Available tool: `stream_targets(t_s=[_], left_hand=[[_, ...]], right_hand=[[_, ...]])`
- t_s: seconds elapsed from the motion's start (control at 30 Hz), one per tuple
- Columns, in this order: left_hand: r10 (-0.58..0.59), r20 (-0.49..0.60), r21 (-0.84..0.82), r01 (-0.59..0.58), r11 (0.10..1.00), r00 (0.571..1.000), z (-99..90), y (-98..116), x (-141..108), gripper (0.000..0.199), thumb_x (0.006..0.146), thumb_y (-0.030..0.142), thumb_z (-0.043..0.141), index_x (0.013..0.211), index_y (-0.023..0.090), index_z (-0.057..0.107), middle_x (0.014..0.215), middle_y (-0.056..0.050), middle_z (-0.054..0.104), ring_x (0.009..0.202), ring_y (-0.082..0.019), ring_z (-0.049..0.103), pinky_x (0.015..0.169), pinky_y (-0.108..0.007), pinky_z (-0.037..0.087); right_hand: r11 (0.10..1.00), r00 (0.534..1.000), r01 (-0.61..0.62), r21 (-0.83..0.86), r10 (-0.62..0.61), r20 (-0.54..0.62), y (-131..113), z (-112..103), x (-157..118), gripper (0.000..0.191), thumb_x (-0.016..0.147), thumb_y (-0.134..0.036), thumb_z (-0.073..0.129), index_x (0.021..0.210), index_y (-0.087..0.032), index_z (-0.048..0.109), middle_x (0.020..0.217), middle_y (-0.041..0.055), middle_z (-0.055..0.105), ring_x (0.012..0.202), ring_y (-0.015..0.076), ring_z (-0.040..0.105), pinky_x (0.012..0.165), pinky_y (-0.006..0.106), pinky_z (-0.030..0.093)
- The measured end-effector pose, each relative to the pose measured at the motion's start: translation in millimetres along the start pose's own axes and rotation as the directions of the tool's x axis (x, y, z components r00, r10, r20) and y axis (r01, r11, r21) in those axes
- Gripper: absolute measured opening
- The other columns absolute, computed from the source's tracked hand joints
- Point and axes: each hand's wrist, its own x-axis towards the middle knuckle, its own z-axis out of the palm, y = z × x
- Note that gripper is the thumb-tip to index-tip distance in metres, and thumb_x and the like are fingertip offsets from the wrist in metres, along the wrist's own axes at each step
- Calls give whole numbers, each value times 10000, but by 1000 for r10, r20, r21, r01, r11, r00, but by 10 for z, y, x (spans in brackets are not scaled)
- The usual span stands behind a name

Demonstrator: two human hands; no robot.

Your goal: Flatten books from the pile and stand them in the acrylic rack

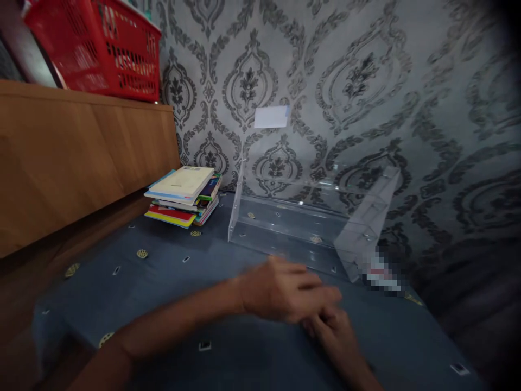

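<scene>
My left hand [280,290] reaches in from the lower left, blurred, its fingers bent and lying over my right hand [331,331]. The two hands meet in front of a clear acrylic rack [285,220]. The right hand's fingers are curled beneath the left ones. Whether anything is between the fingers is hidden. Neither hand touches the stack of books [179,187], which sits at the left beyond them, a cream-covered book on top.
Blue patterned cloth [163,288] covers the surface. A wooden cabinet [81,157] at the left bears a red basket [101,49]. Patterned wallpaper [358,87] rises behind the rack. A pixelated item [382,274] lies by the rack's right end.
</scene>
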Motion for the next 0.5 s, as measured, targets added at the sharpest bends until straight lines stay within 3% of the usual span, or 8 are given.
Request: stream_targets(t_s=[0.13,0.2,0.27,0.33,0.4,0.47,0.5], left_hand=[[-145,-249,163,189,968,958,-368,-460,-273,259,1013,192,425,1118,131,654,801,-29,711,735,-136,651,682,-261,521],[-281,-355,229,375,899,892,-559,-734,-496,243,1008,194,436,1079,134,660,872,-54,731,783,-151,663,725,-278,527],[-459,-387,288,578,764,800,-766,-1043,-753,243,996,216,446,1049,158,677,947,-74,734,891,-190,669,810,-320,533],[-665,-337,351,744,568,666,-985,-1360,-1020,260,982,259,454,1046,168,689,1046,-107,715,1017,-244,649,903,-383,519],[-827,-240,385,832,399,508,-1190,-1643,-1277,357,974,332,456,1193,135,658,1271,-175,640,1164,-301,602,995,-447,480],[-931,-136,370,889,269,338,-1346,-1853,-1506,498,970,461,438,1339,161,586,1400,-178,568,1273,-340,541,1047,-495,437],[-956,-80,349,906,239,283,-1398,-1927,-1603,545,959,520,433,1367,186,570,1411,-158,570,1299,-347,523,1060,-504,423]], right_hand=[[996,996,-71,61,68,50,-54,-3,-2,587,783,-775,486,510,-256,514,431,6,471,415,167,458,470,309,404],[993,994,-97,69,94,46,-67,4,7,612,755,-816,487,519,-253,526,432,6,471,418,164,454,474,306,402],[992,993,-109,66,106,47,-80,10,16,645,733,-852,473,511,-248,525,430,5,465,425,161,453,485,304,403],[992,993,-111,56,108,55,-102,15,20,666,726,-868,465,503,-243,512,432,-1,456,434,154,452,492,297,400],[992,991,-116,46,113,69,-127,21,22,678,725,-876,461,505,-236,505,436,-9,448,438,146,448,487,286,389],[992,990,-118,37,115,77,-144,26,25,687,726,-881,451,517,-230,510,443,-12,452,438,140,446,485,279,385],[993,991,-116,33,114,76,-147,28,26,691,725,-885,445,523,-228,518,445,-13,457,435,138,446,486,278,387]])
